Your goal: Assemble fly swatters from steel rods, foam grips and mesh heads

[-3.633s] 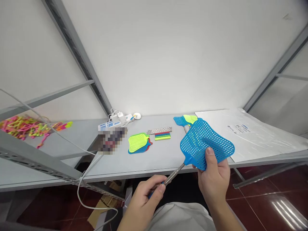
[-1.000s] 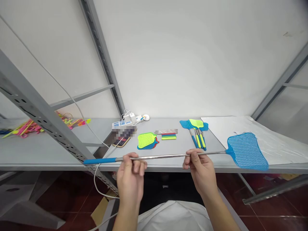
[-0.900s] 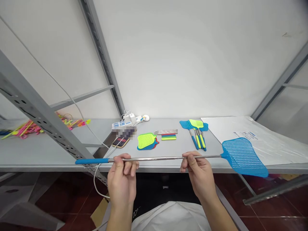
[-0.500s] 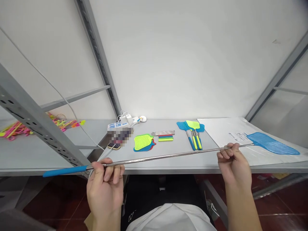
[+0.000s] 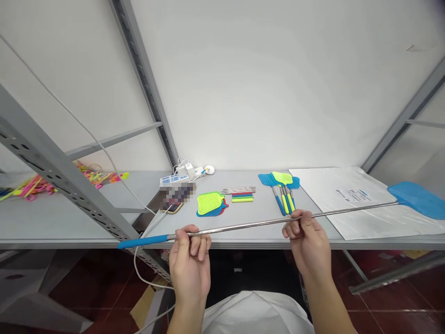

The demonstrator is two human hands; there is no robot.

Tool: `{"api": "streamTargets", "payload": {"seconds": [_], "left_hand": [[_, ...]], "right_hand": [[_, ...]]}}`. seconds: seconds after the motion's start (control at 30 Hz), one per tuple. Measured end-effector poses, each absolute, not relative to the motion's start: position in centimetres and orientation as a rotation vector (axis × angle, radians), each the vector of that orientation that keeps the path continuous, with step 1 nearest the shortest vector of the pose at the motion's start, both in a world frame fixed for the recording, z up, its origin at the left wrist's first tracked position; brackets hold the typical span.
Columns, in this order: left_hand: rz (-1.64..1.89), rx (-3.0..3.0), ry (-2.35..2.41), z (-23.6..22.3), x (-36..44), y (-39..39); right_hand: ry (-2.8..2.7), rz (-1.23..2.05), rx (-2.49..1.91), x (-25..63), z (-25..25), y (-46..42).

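Across the front of the shelf I hold a fly swatter (image 5: 243, 226) with a long metal telescopic rod, a blue grip on the left and a blue mesh head on the right. My left hand (image 5: 190, 260) is closed round the rod just beside the blue grip. My right hand (image 5: 308, 239) pinches the rod farther right, well short of the head. Behind the rod lie loose swatter heads (image 5: 210, 203) in yellow-green, blue and red, bare metal rods (image 5: 238, 190) and coloured grips (image 5: 242, 200). Several assembled swatters (image 5: 283, 192) lie fanned together to the right of them.
A white plastic bag (image 5: 323, 190) lies flat on the right of the grey shelf (image 5: 250, 239). A power strip (image 5: 174, 179) with plugs and a phone (image 5: 174, 208) sit at the left beside a metal upright (image 5: 69, 167). Colourful items (image 5: 38, 185) pile up beyond it.
My left hand has moved right along with the grip. My right hand now holds the rod farther left, closer to my left hand, and the swatter head sits farther right.
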State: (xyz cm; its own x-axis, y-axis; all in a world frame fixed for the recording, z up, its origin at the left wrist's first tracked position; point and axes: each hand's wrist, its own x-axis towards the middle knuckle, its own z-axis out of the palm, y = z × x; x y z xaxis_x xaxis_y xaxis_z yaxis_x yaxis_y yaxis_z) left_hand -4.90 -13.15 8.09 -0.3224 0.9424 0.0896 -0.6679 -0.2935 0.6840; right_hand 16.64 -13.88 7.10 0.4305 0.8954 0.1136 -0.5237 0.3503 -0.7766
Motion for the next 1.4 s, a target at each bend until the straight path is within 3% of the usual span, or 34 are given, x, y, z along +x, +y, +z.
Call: {"api": "streamTargets", "payload": {"seconds": [0.4,0.63,0.8,1.03,1.4], "left_hand": [[1.732,0.572,0.642,7.7,-3.8,-13.3],[1.863,0.492,0.72,8.0,-6.5,-12.2],[1.865,0.503,0.647,7.9,-5.2,-12.5],[1.67,0.658,0.546,6.6,-2.1,-13.6],[1.604,0.589,0.541,5.9,-2.7,-12.8]], "right_hand": [[-0.479,0.77,-0.649,21.3,8.6,-14.1],[-0.495,0.84,-0.651,22.7,8.4,-13.9],[-0.525,0.846,-0.64,18.8,7.4,-13.4],[-0.818,1.176,-0.69,10.9,5.5,-14.3],[-0.92,1.148,-0.757,13.2,6.0,-14.6]]}}
